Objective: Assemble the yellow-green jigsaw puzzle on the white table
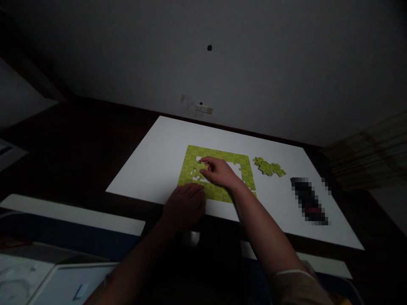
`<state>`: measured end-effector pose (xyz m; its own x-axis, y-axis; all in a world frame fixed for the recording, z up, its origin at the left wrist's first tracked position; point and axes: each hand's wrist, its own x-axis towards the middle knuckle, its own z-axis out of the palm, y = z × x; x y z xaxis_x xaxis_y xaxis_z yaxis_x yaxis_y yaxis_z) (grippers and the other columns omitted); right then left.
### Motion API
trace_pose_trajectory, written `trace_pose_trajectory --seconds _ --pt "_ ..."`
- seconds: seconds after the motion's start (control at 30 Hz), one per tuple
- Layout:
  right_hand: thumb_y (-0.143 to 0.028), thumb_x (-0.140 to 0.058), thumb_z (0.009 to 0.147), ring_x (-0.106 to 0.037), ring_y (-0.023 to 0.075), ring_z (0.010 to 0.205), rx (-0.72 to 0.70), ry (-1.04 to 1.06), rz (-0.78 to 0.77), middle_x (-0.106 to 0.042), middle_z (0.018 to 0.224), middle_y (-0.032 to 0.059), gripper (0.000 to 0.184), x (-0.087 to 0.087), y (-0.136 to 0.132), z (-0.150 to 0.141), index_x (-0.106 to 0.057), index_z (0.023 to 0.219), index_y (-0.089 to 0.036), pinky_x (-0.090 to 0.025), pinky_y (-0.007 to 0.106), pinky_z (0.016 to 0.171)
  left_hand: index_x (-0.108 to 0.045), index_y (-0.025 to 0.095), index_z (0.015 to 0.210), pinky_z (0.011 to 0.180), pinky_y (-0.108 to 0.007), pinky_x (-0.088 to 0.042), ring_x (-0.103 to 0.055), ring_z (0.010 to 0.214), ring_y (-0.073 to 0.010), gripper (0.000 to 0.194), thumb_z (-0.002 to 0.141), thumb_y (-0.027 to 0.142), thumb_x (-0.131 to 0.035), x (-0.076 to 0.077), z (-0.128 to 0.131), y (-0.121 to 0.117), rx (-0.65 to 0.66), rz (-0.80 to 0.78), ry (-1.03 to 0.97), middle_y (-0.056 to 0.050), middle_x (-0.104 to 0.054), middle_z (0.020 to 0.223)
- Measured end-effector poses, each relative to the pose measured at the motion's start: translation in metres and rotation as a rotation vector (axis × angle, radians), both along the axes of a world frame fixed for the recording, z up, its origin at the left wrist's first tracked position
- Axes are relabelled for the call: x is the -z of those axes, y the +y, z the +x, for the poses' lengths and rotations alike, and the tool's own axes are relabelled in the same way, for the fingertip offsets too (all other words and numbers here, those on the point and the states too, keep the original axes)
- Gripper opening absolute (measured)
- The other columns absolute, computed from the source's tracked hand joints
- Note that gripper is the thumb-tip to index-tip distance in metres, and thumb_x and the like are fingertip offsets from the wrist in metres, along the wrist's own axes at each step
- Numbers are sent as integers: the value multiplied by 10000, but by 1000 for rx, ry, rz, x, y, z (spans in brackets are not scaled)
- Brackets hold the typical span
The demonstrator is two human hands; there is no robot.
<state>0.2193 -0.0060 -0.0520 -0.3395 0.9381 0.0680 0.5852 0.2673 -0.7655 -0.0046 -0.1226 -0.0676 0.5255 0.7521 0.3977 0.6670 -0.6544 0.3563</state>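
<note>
A lime-green jigsaw puzzle (196, 153) lies on a white board (152, 161), its outer frame joined around a ragged central gap that shows white. My right hand (219, 173) reaches over the gap, with thumb and forefinger spread around green pieces near its left side. Whether those fingers grip a piece, I cannot tell. My left hand (183, 205) lies flat across the puzzle's near edge, holding nothing visible. A small cluster of loose green pieces (269, 167) sits to the right of the puzzle, beyond both hands.
A dark, pixelated object (308, 201) lies near the white board's right edge. The board rests on a dark table. White-edged panels (73, 214) and a white sheet (73, 286) lie nearer me. A wall plate (204, 109) is beyond the table.
</note>
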Motion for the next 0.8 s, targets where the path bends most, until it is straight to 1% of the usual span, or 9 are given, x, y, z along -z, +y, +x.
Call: trace_pose_trajectory --seconds 0.17,0.3,0.37,0.5,0.57,0.63,0.8 --pt "-394 -779 917 -676 251 842 -1 -27 43 -792 990 74 435 -1 0 0 -857 1327 -272 -521 398 781 -743 296 1212 1021 -556 -669 -763 1295 -337 203 1041 208 -679 1 0 0 6 0 6 -67 -808 1419" --pt "-387 -763 937 -684 247 842 7 37 -27 -804 989 71 429 -2 0 1 -852 1338 -263 -531 393 773 -746 298 1228 1034 -576 -670 -759 1308 -342 222 1040 204 -675 0 -1 0 8 -22 8 -72 -805 1429" --pt "-385 -759 944 -690 248 843 -4 38 -34 -810 985 75 424 -2 0 1 -854 1334 -249 -536 397 782 -743 292 1232 1034 -570 -668 -756 1314 -336 219 1043 205 -675 1 -2 0 5 -25 16 -69 -805 1431" --pt "-360 -767 945 -719 275 936 -63 -49 52 -849 1159 105 400 -4 -1 2 -867 1320 -264 -544 432 866 -734 284 1247 1024 -541 -657 -752 1326 -326 221 1040 214 -700 4 -1 0 1 8 24 -64 -802 1448" --pt "-352 -771 950 -725 291 996 -83 -81 88 -848 1213 112 405 -4 0 3 -866 1336 -279 -539 446 912 -734 275 1240 1010 -534 -658 -760 1308 -325 225 1025 209 -722 5 -1 0 -4 29 16 -67 -809 1433" --pt "-350 -775 955 -719 300 1021 -97 -109 107 -842 1195 118 417 -5 0 4 -865 1355 -280 -529 449 935 -732 268 1223 996 -526 -662 -769 1284 -323 219 1013 205 -736 5 0 1 -7 51 9 -63 -817 1409" --pt "-363 -758 988 -685 308 1008 -127 -154 134 -829 1121 134 427 -5 1 7 -856 1388 -250 -502 450 926 -734 234 1199 971 -513 -665 -785 1244 -327 179 1021 215 -733 2 0 1 -3 90 2 -73 -828 1378"
